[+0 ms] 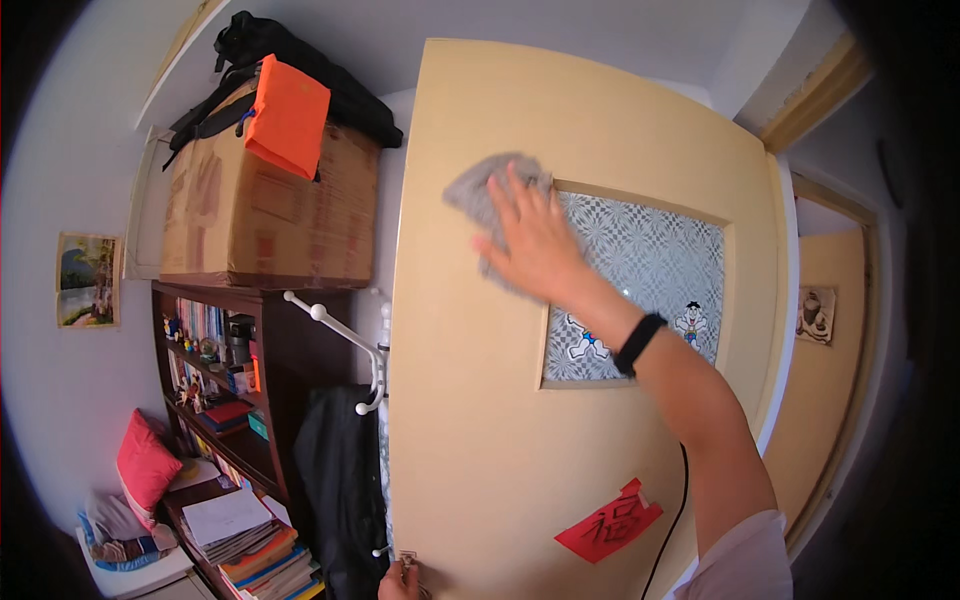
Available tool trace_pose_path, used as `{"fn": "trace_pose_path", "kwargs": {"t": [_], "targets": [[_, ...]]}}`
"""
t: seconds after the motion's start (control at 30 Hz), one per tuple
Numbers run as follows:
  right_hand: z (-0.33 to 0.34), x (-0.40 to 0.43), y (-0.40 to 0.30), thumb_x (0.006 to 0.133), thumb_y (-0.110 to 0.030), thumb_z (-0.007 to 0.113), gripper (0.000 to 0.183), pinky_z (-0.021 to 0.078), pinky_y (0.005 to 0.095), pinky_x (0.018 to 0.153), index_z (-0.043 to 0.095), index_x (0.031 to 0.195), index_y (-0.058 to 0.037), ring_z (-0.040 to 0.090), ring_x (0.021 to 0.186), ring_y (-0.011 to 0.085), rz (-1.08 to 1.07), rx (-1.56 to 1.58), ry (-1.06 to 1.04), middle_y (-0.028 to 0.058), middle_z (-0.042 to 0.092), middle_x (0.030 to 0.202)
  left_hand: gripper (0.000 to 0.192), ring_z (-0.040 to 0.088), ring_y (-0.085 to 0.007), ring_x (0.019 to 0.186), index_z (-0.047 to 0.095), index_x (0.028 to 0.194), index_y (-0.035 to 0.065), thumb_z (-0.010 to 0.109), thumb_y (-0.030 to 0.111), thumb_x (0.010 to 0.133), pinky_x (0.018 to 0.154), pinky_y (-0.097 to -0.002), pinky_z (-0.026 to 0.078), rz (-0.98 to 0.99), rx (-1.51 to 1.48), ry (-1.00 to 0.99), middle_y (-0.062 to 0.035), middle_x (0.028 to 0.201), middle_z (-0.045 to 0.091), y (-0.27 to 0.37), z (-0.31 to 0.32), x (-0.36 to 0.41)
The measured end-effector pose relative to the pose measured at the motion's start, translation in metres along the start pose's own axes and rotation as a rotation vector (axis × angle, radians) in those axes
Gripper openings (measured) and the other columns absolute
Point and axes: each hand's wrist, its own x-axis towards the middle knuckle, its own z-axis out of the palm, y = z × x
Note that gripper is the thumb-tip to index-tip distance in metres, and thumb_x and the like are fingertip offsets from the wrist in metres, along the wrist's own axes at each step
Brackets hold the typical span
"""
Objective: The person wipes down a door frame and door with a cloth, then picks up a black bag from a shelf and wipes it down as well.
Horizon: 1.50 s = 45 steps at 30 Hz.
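My right hand [536,240] presses a grey cloth [476,191] against the upper part of a cream-coloured door [465,390]. Its fingers are spread over the cloth, which is slightly blurred. Just right of this hand is a patterned glass pane [637,240] set in the door, with cartoon figure stickers [691,324] on it. My left hand [397,583], cut off by the bottom edge of the view, grips the metal door handle [409,562] at the door's left edge; most of the handle is hidden.
A white coat stand [341,326] with a dark garment [337,480] stands left of the door. Behind it, a large cardboard box [300,210] tops a dark bookcase [311,360]. A black cable [667,532] hangs beside a red paper decoration [609,523]. Another door [817,382] is at right.
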Motion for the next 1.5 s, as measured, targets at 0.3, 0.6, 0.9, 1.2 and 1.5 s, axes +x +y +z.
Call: {"fn": "trace_pose_path", "kwargs": {"t": [0.3, 0.6, 0.9, 1.2, 1.5], "targets": [[0.001, -0.02, -0.026, 0.094, -0.045, 0.054, 0.068, 0.0266, 0.0532, 0.115, 0.041, 0.146, -0.002, 0.04, 0.137, 0.0381, -0.291, 0.052, -0.045, 0.0262, 0.032, 0.154, 0.037, 0.053, -0.0129, 0.045, 0.056, 0.128, 0.0031, 0.051, 0.03, 0.103, 0.042, -0.0288, 0.044, 0.033, -0.013, 0.041, -0.0035, 0.058, 0.055, 0.004, 0.002, 0.002], [0.032, 0.179, 0.015, 0.1, -0.054, 0.035, 0.069, 0.0182, 0.0526, 0.119, 0.033, 0.152, -0.0102, 0.028, 0.147, 0.0331, 0.118, 0.085, 0.061, 0.0164, 0.021, 0.162, 0.025, 0.054, -0.0178, 0.047, 0.06, 0.109, -0.0013, 0.053, 0.022, 0.102, 0.045, -0.0326, 0.042, -0.109, 0.04, 0.104, -0.0126, 0.057, 0.053, -0.001, 0.009, -0.008], [0.031, 0.272, 0.037, 0.094, -0.058, 0.043, 0.071, 0.0161, 0.0543, 0.119, 0.041, 0.149, -0.0126, 0.03, 0.146, 0.0272, 0.302, 0.117, 0.246, 0.0135, 0.032, 0.159, 0.027, 0.057, -0.017, 0.046, 0.058, 0.097, 0.0014, 0.053, 0.028, 0.102, 0.044, -0.0327, 0.045, -0.05, 0.106, 0.248, -0.0082, 0.058, 0.056, -0.006, 0.022, -0.016], [-0.036, 0.209, 0.073, 0.1, -0.038, 0.044, 0.069, 0.0102, 0.0446, 0.123, 0.022, 0.155, -0.002, 0.01, 0.151, 0.034, 0.403, 0.268, -0.077, 0.015, 0.012, 0.164, 0.021, 0.051, -0.0102, 0.045, 0.053, 0.091, 0.0037, 0.054, 0.021, 0.103, 0.041, -0.0275, 0.042, -0.065, -0.025, 0.262, -0.003, 0.057, 0.053, -0.03, 0.023, -0.003], [-0.076, 0.121, 0.128, 0.105, -0.02, 0.036, 0.031, 0.0375, 0.0298, 0.04, 0.056, 0.126, -0.0081, 0.043, 0.041, 0.0162, 0.504, 0.634, 0.011, 0.0065, 0.055, 0.062, 0.022, 0.048, -0.0092, 0.044, 0.052, 0.09, 0.003, 0.052, 0.021, 0.104, 0.041, -0.0266, 0.041, 0.016, 0.236, 0.208, -0.0014, 0.057, 0.051, 0.006, 0.013, -0.011]]}}
